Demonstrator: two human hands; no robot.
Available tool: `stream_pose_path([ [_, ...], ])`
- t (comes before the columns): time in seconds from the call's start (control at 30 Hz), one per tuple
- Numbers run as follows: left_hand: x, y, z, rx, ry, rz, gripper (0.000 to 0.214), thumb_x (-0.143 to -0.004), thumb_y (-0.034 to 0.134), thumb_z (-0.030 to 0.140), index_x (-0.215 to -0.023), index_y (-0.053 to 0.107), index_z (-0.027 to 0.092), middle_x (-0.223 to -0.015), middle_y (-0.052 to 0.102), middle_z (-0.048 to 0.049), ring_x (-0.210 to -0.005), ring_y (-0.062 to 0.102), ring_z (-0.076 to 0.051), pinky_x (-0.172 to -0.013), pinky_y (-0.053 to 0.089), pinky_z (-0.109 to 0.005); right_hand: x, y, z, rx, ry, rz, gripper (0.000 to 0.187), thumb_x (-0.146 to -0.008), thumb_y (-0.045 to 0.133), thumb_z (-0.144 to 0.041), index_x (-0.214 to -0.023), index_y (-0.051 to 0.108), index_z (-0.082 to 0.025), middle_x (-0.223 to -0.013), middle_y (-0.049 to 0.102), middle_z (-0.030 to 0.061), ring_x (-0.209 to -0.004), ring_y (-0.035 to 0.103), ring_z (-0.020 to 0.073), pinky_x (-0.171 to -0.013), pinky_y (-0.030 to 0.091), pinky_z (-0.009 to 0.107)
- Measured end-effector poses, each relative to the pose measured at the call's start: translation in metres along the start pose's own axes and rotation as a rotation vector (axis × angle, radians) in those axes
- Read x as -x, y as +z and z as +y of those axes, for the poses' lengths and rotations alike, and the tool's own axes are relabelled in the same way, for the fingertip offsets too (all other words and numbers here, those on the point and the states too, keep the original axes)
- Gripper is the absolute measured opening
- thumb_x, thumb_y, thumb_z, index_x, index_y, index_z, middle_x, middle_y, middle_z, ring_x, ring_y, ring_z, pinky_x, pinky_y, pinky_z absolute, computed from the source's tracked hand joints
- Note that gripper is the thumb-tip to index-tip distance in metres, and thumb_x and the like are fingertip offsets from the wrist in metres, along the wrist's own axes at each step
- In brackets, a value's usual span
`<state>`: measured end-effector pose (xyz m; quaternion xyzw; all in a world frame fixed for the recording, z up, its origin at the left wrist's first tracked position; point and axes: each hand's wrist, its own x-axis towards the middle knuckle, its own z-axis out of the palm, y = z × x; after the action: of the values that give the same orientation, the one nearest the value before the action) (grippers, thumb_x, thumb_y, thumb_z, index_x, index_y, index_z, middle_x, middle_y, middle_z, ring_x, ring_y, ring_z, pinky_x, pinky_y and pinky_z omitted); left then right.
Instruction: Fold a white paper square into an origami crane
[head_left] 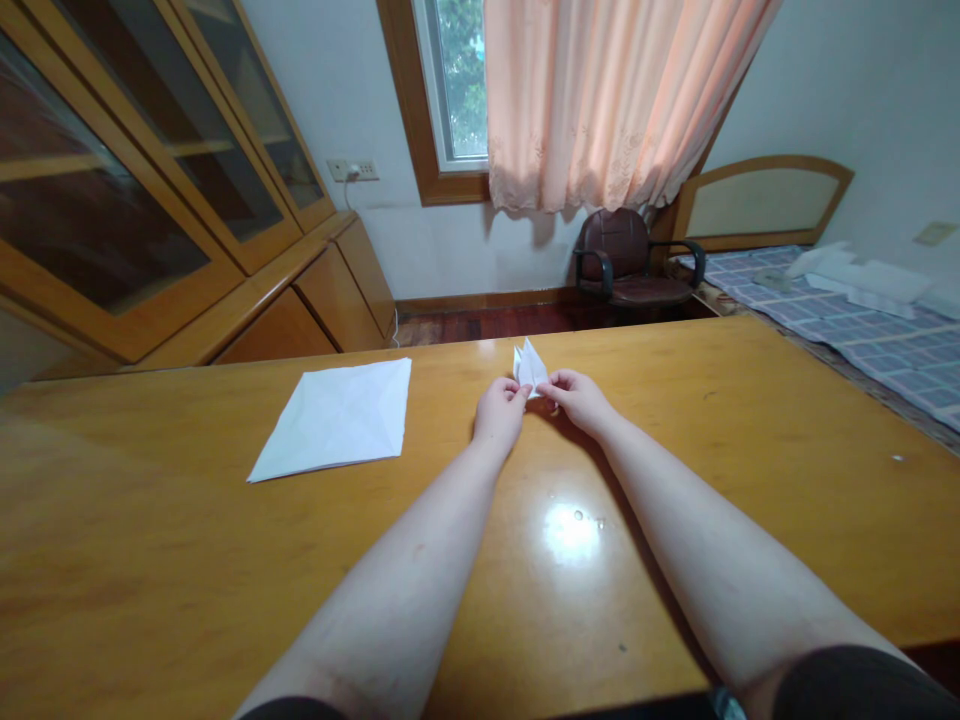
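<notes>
A small piece of folded white paper (532, 366) is held up just above the far part of the wooden table, its pointed tips facing away from me. My left hand (501, 412) pinches its lower left edge between thumb and fingers. On the other side, my right hand (577, 398) grips the lower right edge the same way. Both thumbs lie on the near face of the paper, close together. The fingers behind it are partly hidden. To the left lies a flat stack of white paper sheets (337, 418), apart from both hands.
The glossy wooden table (187, 560) spreads under my arms. Beyond its far edge stand a brown office chair (634, 260) and a bed (862, 310) with a checked cover. A glass-doored cabinet (225, 255) lines the left, and a pink curtain (600, 110) hangs by the window.
</notes>
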<state>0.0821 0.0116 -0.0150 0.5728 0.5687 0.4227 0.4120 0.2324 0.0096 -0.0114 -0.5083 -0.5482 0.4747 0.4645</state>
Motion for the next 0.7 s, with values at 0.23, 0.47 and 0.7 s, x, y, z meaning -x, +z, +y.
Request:
stream_pose_path([
  [0.23,-0.001,0.001,-0.004,-0.033,0.012,0.015,0.021,-0.079,0.059,0.04,-0.079,0.055,0.019,-0.061,0.06,0.0019,-0.053,0.054,-0.012,-0.052,0.036,-0.023,0.001,-0.001,0.0,0.048,-0.008,0.003,0.036,-0.067,0.069,-0.052,-0.069,0.055,-0.018,-0.054,0.056,-0.0027,-0.049,0.05,0.0105,-0.048,0.039,0.023],
  [0.47,-0.004,0.002,-0.009,-0.078,0.031,0.028,0.021,-0.078,0.06,0.039,-0.077,0.056,0.019,-0.065,0.062,0.0005,-0.057,0.054,-0.013,-0.055,0.036,-0.023,0.001,0.0,0.002,0.049,-0.007,0.02,0.037,-0.066,0.071,-0.051,-0.067,0.052,-0.019,-0.052,0.055,-0.0034,-0.047,0.049,0.0107,-0.046,0.04,0.023],
  [0.7,-0.006,0.003,-0.013,-0.062,0.035,0.017,0.019,-0.078,0.06,0.038,-0.079,0.054,0.019,-0.068,0.064,0.0002,-0.059,0.056,-0.013,-0.055,0.036,-0.023,-0.001,-0.001,0.004,0.038,-0.008,0.028,0.037,-0.064,0.073,-0.048,-0.067,0.049,-0.021,-0.05,0.054,-0.0042,-0.044,0.049,0.0112,-0.043,0.039,0.024],
])
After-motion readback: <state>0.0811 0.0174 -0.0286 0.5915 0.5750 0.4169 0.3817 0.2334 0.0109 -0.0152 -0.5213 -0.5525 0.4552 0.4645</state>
